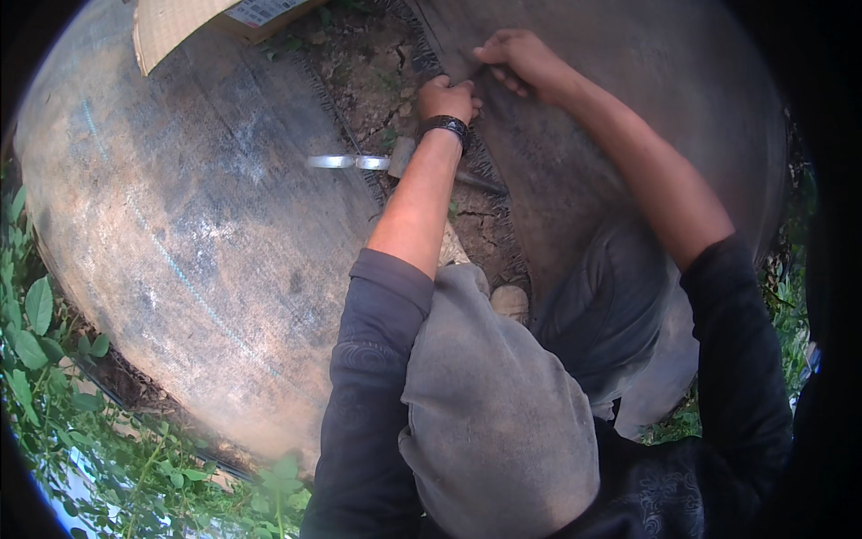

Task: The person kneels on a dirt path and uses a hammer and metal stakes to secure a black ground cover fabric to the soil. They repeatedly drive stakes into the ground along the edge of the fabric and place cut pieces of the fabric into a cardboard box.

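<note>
My left hand (447, 100), with a dark band at the wrist, is curled over the frayed edge of a woven ground cover sheet (566, 155) and seems to grip it. Just right of it and farther off, my right hand (522, 62) has its thumb and forefinger drawn together over the same sheet. Whether anything thin is between those fingertips is too blurred to tell. Under my left forearm lies what looks like a hammer, its dark handle (481, 182) across the bare soil (363, 74). Two shiny silver bands (348, 162) lie beside its head (402, 157).
A second ground cover sheet (202, 222) spreads to the left of the soil strip. A cardboard box (182, 30) with a printed label stands at the top. My bent knee (498, 404) and shoe (510, 301) are below. Leafy plants (81, 397) border the lower left.
</note>
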{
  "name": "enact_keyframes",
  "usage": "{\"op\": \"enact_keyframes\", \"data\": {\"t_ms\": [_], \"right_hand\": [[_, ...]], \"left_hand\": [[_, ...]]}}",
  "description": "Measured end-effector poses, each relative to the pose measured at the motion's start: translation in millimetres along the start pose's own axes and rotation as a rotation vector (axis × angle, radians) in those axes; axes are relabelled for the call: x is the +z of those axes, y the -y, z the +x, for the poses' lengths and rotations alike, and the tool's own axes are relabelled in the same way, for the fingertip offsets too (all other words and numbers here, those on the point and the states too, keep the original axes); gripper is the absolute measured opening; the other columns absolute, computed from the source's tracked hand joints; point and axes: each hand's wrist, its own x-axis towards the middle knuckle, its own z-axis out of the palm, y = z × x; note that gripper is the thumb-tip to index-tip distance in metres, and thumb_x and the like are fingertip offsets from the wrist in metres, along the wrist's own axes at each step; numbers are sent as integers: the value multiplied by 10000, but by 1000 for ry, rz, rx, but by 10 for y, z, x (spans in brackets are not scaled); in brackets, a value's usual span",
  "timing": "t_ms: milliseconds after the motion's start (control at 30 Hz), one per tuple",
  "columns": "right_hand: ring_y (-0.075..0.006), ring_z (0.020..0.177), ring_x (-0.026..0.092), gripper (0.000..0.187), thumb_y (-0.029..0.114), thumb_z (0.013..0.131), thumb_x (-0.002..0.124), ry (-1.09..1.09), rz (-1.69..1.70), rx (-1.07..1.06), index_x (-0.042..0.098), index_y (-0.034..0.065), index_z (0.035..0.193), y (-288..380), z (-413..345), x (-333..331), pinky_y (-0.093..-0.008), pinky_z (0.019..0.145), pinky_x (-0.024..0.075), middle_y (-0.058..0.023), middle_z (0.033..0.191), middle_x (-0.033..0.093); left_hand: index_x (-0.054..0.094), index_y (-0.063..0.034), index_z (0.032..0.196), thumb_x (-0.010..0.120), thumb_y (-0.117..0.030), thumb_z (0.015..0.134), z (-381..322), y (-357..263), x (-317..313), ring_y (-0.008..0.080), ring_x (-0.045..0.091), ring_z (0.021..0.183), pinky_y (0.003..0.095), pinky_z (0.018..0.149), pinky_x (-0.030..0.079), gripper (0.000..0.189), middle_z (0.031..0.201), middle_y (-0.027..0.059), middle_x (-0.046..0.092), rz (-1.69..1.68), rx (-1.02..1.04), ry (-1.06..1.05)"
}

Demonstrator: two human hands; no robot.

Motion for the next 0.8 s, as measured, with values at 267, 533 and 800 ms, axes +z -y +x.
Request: {"op": "enact_keyframes", "data": {"t_ms": [267, 533, 800], "right_hand": [[-116, 522, 550, 199, 230, 999, 672, -1, -89, 17, 685, 31, 995, 49, 49, 74, -287, 411, 451, -34, 716, 597], [-155, 581, 641, 185, 179, 1060, 554, -70, 463, 366, 635, 39, 1150, 16, 145, 118, -304, 480, 580, -83, 794, 676], [-170, 591, 654, 169, 165, 1075, 498, -108, 603, 420, 567, 35, 1159, -29, 119, 177, -337, 486, 616, -103, 832, 679]], "left_hand": [[648, 60, 977, 693, 13, 923, -43, -77, -30, 210, 734, 658, 296, 528, 612, 84, 864, 132, 722, -27, -49, 56], [671, 43, 979, 715, -11, 931, -52, -91, -40, 207, 746, 696, 295, 545, 621, 85, 905, 125, 747, -36, -36, 98], [627, 48, 987, 686, 2, 946, -103, -72, -22, 230, 755, 732, 325, 572, 646, 86, 928, 156, 737, -106, -35, 24]]}}
